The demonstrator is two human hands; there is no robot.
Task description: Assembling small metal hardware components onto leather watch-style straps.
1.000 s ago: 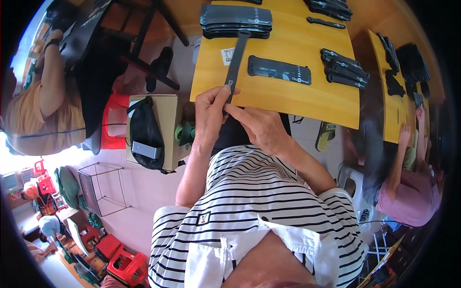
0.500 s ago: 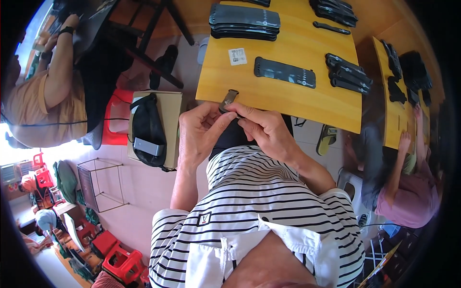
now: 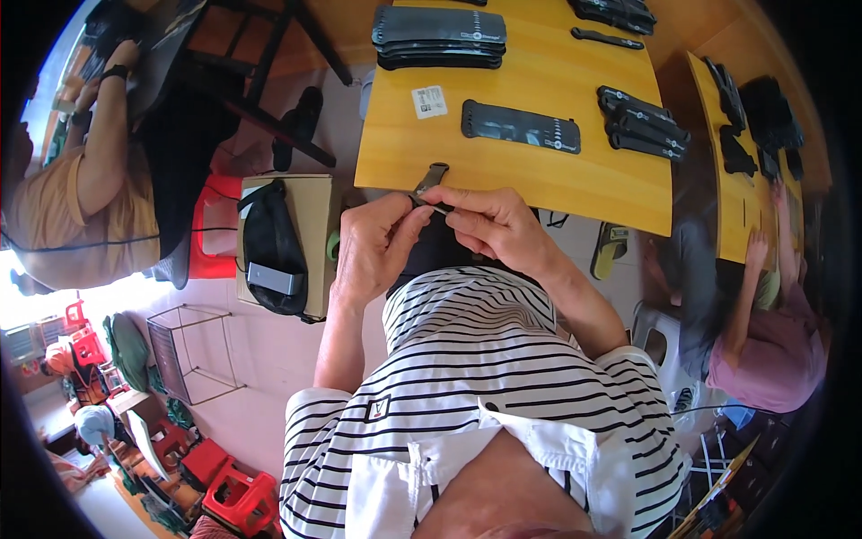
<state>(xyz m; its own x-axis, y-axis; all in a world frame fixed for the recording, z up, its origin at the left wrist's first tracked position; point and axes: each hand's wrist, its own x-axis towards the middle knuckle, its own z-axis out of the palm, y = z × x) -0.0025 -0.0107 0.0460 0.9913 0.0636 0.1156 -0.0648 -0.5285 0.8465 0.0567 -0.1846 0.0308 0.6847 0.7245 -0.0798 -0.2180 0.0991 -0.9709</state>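
Just over the near edge of the yellow table [image 3: 386, 166], both my hands meet on one narrow dark strap [image 3: 435, 177]. Its free end, with a slot or hole in it, points away from me over the tabletop. My left hand [image 3: 373, 244] pinches the strap's near part between thumb and fingers. From the other side my right hand [image 3: 505, 232] pinches the same piece, its thumb and index finger at the left fingertips. A thin pale edge shows between the fingers, too small to name. Beyond lies a flat dark printed band [image 3: 521, 127].
A stack of dark printed bands [image 3: 440, 31] stands at the far left, near a white label [image 3: 429, 101]. Folded dark straps [image 3: 642, 123] lie at the right. Left of me a black bag [image 3: 274, 247] rests on a cardboard box [image 3: 323, 193]. People sit at both sides.
The whole view has shifted slightly, moving the table a little to the left in the picture. Both hands stay pinched on the strap, with only a small shift of the fingers.
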